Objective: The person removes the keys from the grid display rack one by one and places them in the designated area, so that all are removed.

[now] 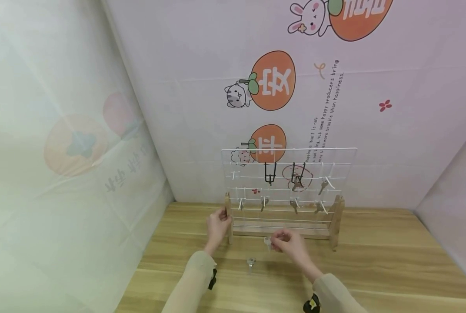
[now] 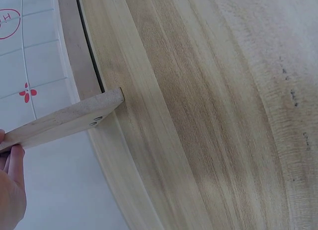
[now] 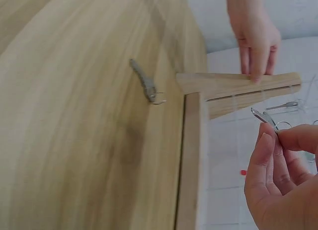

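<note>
A white wire grid rack (image 1: 287, 149) stands upright on the table between two wooden side posts. My left hand (image 1: 218, 226) grips its left wooden post (image 2: 64, 118), with the thumb and fingers on either side of the wood. In front of the rack, my right hand (image 1: 291, 247) pinches a metal key (image 3: 266, 118) on a small ring between thumb and fingertips. Another key (image 3: 145, 83) with a ring lies on the table, in front of the rack. Several keys hang from hooks on the grid, such as one key (image 1: 324, 186) at the upper right.
Two black hooks, one a bare-looking black hook (image 1: 270, 174) at upper middle, hang on the grid beside white ones. The wood-grain table (image 1: 393, 261) meets a printed cloth backdrop (image 1: 194, 108) behind the rack. More cloth (image 1: 61, 217) stands along the left side.
</note>
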{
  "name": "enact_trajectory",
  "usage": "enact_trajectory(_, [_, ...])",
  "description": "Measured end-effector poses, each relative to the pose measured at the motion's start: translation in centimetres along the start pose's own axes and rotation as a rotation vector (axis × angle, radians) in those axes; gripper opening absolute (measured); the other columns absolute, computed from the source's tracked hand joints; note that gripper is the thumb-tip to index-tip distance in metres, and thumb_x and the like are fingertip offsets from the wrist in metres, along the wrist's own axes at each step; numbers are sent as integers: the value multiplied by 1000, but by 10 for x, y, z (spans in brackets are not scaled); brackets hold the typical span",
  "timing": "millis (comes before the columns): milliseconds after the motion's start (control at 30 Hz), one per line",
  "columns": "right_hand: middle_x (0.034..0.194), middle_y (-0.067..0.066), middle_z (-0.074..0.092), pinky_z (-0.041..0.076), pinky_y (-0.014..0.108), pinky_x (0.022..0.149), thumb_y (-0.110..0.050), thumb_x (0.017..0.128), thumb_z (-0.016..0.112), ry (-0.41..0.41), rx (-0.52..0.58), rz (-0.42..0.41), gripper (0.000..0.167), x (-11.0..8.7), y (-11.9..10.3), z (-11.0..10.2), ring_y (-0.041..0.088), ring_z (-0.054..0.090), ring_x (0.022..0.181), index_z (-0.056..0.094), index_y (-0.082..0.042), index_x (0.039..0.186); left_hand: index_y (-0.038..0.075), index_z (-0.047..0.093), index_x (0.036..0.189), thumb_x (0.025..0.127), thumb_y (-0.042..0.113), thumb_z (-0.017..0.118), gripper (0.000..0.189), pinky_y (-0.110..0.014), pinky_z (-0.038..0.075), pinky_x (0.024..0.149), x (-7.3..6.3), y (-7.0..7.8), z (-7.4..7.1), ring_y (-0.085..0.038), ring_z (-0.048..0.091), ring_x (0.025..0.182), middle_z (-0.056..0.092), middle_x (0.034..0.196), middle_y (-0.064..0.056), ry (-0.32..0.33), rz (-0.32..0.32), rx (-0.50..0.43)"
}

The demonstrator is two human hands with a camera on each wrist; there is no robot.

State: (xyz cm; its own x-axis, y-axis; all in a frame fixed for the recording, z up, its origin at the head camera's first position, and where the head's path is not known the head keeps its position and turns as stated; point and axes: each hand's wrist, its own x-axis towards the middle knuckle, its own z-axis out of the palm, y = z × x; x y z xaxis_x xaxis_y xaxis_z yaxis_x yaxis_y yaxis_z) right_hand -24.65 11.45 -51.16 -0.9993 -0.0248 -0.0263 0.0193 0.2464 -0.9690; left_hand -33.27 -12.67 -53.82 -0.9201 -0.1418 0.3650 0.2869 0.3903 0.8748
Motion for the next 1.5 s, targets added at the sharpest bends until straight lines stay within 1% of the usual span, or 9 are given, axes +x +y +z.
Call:
enact_trajectory(133, [84,14,73,64,22,66,-3,90,66,-22,-12,34,12,-1,16,4,14,70,73,65,7,97,-13,67,108,81,-8,68,28,-31,66,78,0,0,0,-39,74,93,71,104,-31,6,15,8])
enact_trajectory(300, [82,14,72,65,28,66,-1,88,66,-23,-38,66,11,-5,32,10,16,70,71,65,7,95,-13,67,108,80,-9,68,28,-32,66,77,0,1,0,-39,74,92,72,103,-31,11,21,15])
enact_trajectory(433, [81,15,71,64,25,63,-1,86,67,-33,-57,67,12,-6,41,15,17,69,69,65,8,93,-12,67,109,81,-9,68,28,-31,66,79,0,0,1,-39,74,94,71,104,-31,7,3,2])
enact_trajectory(667, [80,15,71,61,20,57,2,83,66,-41,-77,86,11,-7,53,23,13,67,65,64,9,91,-13,67,108,81,-10,68,27,-31,66,78,0,-1,-1,-40,74,93,71,103,-32,-5,10,-13])
enact_trajectory(800, [80,15,72,61,20,57,3,81,64,-46,-90,91,11,-5,57,28,12,67,64,63,10,90,-13,67,108,81,-10,68,27,-32,66,79,0,-1,-1,-41,73,95,71,104,-32,-13,-7,-29])
enact_trajectory(1000, [76,12,72,62,21,55,4,79,63,-29,-144,79,8,-2,59,33,12,66,61,64,8,86,-13,67,107,81,-10,68,26,-31,66,79,0,0,-1,-41,73,94,70,103,-33,-21,5,-32])
enact_trajectory(1200, [77,10,74,61,19,53,1,81,66,-14,-181,99,4,-1,59,37,11,67,60,66,3,84,-12,67,111,83,-7,68,28,-32,66,80,-1,0,-2,-40,73,97,71,106,-31,-23,-5,-17])
enact_trajectory(1333, [77,10,73,60,18,52,1,81,65,-18,-169,97,4,0,60,38,10,66,60,66,4,85,-11,67,112,84,-7,68,29,-32,66,79,-1,-1,-3,-40,73,97,71,106,-30,-29,5,-4])
enact_trajectory(1500, [77,11,73,62,23,54,2,80,65,-31,-150,101,4,-1,62,39,13,67,61,66,4,84,-11,67,111,84,-6,69,27,-32,66,79,0,-2,-3,-39,74,96,72,105,-29,-21,14,12])
